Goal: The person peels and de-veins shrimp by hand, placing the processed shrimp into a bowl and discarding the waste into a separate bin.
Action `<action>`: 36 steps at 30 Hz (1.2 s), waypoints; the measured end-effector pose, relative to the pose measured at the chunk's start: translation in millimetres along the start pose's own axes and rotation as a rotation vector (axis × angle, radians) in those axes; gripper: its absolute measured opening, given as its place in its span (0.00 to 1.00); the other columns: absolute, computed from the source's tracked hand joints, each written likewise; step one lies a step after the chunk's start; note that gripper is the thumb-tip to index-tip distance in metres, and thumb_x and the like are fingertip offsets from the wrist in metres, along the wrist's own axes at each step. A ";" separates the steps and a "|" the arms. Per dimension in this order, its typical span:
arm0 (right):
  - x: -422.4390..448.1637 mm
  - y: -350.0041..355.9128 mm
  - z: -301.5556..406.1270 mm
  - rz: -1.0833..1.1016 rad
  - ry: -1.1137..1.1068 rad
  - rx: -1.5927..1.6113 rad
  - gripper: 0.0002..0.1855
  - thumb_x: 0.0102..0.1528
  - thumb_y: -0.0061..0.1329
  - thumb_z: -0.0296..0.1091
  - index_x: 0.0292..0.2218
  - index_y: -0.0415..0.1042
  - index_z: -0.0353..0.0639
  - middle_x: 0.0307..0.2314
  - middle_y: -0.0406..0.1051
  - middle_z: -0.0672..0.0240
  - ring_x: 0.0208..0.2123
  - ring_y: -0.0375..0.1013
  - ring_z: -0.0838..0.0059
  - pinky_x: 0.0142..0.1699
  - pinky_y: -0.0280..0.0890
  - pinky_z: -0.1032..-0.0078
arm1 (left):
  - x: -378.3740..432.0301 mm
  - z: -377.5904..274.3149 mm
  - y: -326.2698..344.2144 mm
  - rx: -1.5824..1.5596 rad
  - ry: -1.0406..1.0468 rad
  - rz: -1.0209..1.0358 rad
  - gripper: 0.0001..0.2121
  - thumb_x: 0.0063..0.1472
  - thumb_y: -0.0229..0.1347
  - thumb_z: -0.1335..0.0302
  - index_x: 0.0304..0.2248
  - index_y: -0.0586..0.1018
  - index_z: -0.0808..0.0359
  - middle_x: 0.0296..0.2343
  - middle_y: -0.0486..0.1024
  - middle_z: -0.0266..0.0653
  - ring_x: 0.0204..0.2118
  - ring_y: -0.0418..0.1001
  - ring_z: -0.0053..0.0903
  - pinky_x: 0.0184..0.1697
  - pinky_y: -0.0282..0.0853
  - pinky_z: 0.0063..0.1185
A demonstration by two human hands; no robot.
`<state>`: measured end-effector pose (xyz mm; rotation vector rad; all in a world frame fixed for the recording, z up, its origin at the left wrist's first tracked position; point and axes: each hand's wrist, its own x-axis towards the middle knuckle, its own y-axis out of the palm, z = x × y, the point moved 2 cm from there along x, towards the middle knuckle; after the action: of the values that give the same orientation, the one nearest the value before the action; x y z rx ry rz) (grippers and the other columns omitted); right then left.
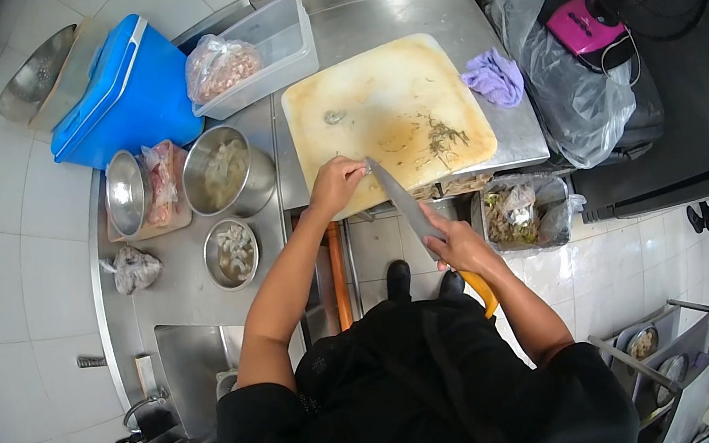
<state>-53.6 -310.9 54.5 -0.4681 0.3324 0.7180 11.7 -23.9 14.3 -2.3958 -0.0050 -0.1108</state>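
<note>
My right hand (459, 243) grips a large kitchen knife (398, 197) with a yellow handle, its blade pointing away from me over the near edge of the cutting board (368, 90). Beside the knife tip, my left hand (338, 182) pinches a small pale piece, probably shrimp, mostly hidden by the fingers. One greyish peeled shrimp (334, 116) lies farther back on the stained board. Dark stringy scraps (445, 135) are spread over its right part. To the left, a deep steel pot (264, 176) holds shrimp in liquid, and a smaller steel bowl (212, 272) contains peeled shrimp.
A clear plastic bin (290, 58) with bagged minced meat (226, 68) stands behind, beside a blue cooler (127, 104). A purple cloth (494, 78) lies right of the board. Below is a lined waste bin (558, 189). A sink (193, 365) is at left.
</note>
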 end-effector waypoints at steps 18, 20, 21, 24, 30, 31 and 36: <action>18.9 0.0 -9.5 0.019 -0.059 -0.011 0.38 0.63 0.48 0.32 0.69 0.47 0.57 0.28 0.76 0.59 0.18 0.74 0.77 0.24 0.69 0.76 | 3.0 2.1 3.0 0.010 -0.079 0.013 0.08 0.58 0.60 0.73 0.36 0.84 0.68 0.32 0.79 0.47 0.33 0.79 0.35 0.38 0.73 0.25; 19.1 1.5 -8.0 0.009 -0.058 -0.004 0.37 0.62 0.48 0.33 0.68 0.48 0.55 0.27 0.76 0.56 0.19 0.75 0.73 0.29 0.70 0.73 | 1.6 5.8 4.9 0.017 -0.060 -0.014 0.08 0.59 0.60 0.73 0.36 0.84 0.68 0.30 0.80 0.45 0.30 0.78 0.30 0.36 0.72 0.23; 18.4 1.8 -6.3 -0.003 -0.055 0.006 0.37 0.62 0.47 0.33 0.68 0.49 0.54 0.25 0.76 0.52 0.19 0.76 0.69 0.35 0.72 0.69 | 1.6 5.4 5.3 0.024 -0.039 -0.038 0.08 0.59 0.60 0.74 0.36 0.85 0.69 0.28 0.81 0.43 0.28 0.78 0.24 0.33 0.72 0.21; 13.5 3.4 -3.3 0.014 -0.021 0.002 0.37 0.62 0.47 0.34 0.68 0.49 0.53 0.25 0.76 0.52 0.19 0.76 0.69 0.35 0.72 0.69 | 0.9 6.8 11.2 -0.061 -0.166 -0.046 0.08 0.59 0.60 0.74 0.34 0.84 0.70 0.25 0.81 0.40 0.25 0.78 0.20 0.31 0.71 0.20; 1.1 10.8 -9.1 0.045 -0.029 0.016 0.36 0.63 0.47 0.34 0.68 0.48 0.50 0.26 0.77 0.51 0.19 0.76 0.69 0.34 0.72 0.69 | -3.3 6.2 16.5 -0.173 -0.380 -0.065 0.09 0.58 0.61 0.75 0.35 0.84 0.73 0.24 0.81 0.37 0.22 0.75 0.15 0.29 0.71 0.17; 0.5 10.5 -8.6 0.045 -0.029 0.016 0.36 0.63 0.47 0.34 0.68 0.48 0.50 0.26 0.77 0.51 0.19 0.76 0.69 0.34 0.72 0.69 | -4.3 4.7 15.6 -0.173 -0.380 -0.065 0.09 0.58 0.61 0.75 0.35 0.84 0.73 0.24 0.81 0.37 0.22 0.75 0.15 0.29 0.71 0.17; -1.7 13.6 -7.3 0.010 -0.033 -0.021 0.36 0.63 0.47 0.33 0.68 0.49 0.50 0.24 0.76 0.51 0.18 0.75 0.68 0.33 0.72 0.69 | -10.9 4.4 13.4 -0.226 -0.422 -0.037 0.07 0.56 0.59 0.75 0.33 0.85 0.68 0.23 0.81 0.38 0.24 0.78 0.18 0.31 0.73 0.18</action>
<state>-65.2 -306.7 45.0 -0.4741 0.2971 0.7382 1.7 -30.5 1.2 -2.6004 -0.2453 0.3978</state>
